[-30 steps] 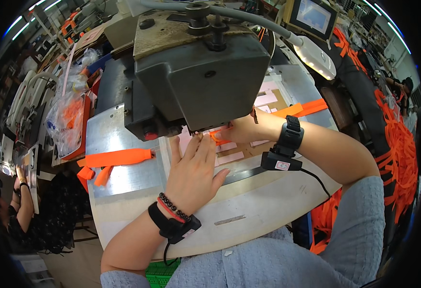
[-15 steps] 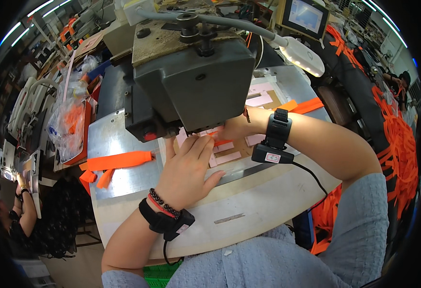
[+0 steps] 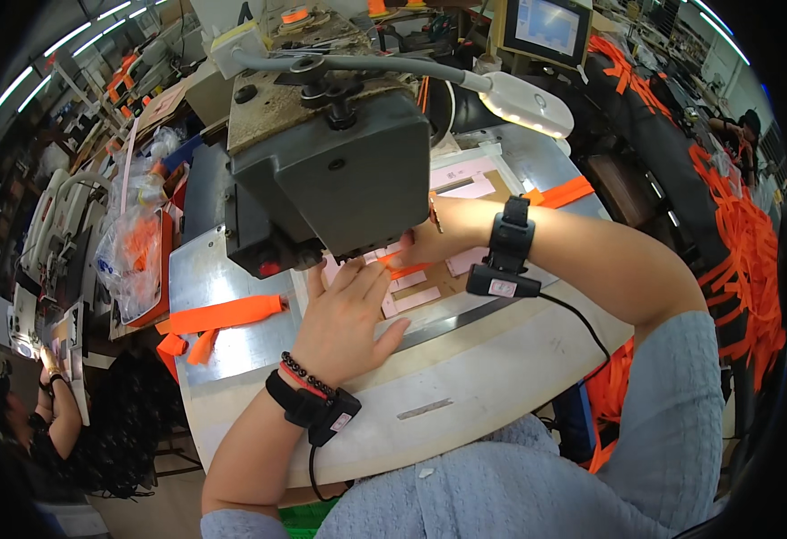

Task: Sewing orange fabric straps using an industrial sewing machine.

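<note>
My left hand (image 3: 344, 325) lies palm down at the front of the sewing machine head (image 3: 335, 180), fingers stretched forward and thumb spread aside. Its fingertips reach under the head, onto a pink and brown sewing template (image 3: 418, 300). From the right, my right hand (image 3: 443, 235) bends in beside the head, which hides part of its fingers. An orange strip (image 3: 402, 269) shows on the template between the two hands, touching or very near the right fingertips. Whether those fingers grip it, I cannot tell.
Orange webbing (image 3: 227, 314) lies on the metal plate at left; another orange strip (image 3: 566, 193) lies at right. A lamp (image 3: 528, 103) hangs beside the machine head. Piled orange straps (image 3: 743, 260) fill the right side. A co-worker (image 3: 61, 422) sits at far left.
The whole view has shifted slightly, so the machine head now appears further left. Both hands keep nearly the same places at the template, and a little more of my right hand shows.
</note>
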Action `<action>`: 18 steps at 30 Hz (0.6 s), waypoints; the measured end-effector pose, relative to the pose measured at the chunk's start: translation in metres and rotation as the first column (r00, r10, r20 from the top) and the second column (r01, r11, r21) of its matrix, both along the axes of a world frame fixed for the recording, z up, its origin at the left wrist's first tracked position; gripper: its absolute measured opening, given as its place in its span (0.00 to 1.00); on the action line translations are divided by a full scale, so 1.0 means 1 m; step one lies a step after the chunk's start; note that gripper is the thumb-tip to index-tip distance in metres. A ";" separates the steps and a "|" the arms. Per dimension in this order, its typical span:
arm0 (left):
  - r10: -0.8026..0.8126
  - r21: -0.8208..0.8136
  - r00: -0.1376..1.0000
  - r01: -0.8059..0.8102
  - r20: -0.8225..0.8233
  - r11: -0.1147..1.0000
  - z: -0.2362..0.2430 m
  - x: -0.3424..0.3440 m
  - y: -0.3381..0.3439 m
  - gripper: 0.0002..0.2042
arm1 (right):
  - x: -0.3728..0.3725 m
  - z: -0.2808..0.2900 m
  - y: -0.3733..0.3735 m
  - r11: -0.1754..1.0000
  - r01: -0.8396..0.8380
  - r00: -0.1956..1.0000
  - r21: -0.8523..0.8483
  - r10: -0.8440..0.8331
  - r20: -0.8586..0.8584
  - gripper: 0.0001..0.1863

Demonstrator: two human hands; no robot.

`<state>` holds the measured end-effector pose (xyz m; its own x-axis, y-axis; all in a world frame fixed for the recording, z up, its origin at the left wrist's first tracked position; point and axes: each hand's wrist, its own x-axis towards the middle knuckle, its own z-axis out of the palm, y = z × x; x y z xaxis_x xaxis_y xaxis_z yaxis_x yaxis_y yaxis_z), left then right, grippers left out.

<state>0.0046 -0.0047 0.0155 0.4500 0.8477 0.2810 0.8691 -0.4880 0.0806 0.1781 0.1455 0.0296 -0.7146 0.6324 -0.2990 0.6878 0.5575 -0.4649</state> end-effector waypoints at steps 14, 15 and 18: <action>-0.005 0.006 0.999 0.004 0.051 1.000 -0.003 0.005 0.007 0.22 | 0.196 0.016 0.042 0.971 0.235 0.961 0.050 -0.225 -0.158 0.12; -0.016 0.010 0.999 0.016 0.049 1.000 -0.004 0.007 0.009 0.21 | 0.222 0.020 0.037 0.952 0.284 0.945 0.112 -0.258 -0.199 0.12; -0.026 0.004 0.997 0.026 0.078 1.000 -0.011 0.002 0.004 0.20 | 0.291 0.035 0.003 0.863 0.488 0.854 0.135 -0.439 -0.280 0.10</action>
<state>0.0063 -0.0009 0.0049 0.4481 0.8352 0.3188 0.8474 -0.5105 0.1461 0.4694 0.1481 0.0648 -0.3565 0.9343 0.0018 0.7741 0.2964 -0.5593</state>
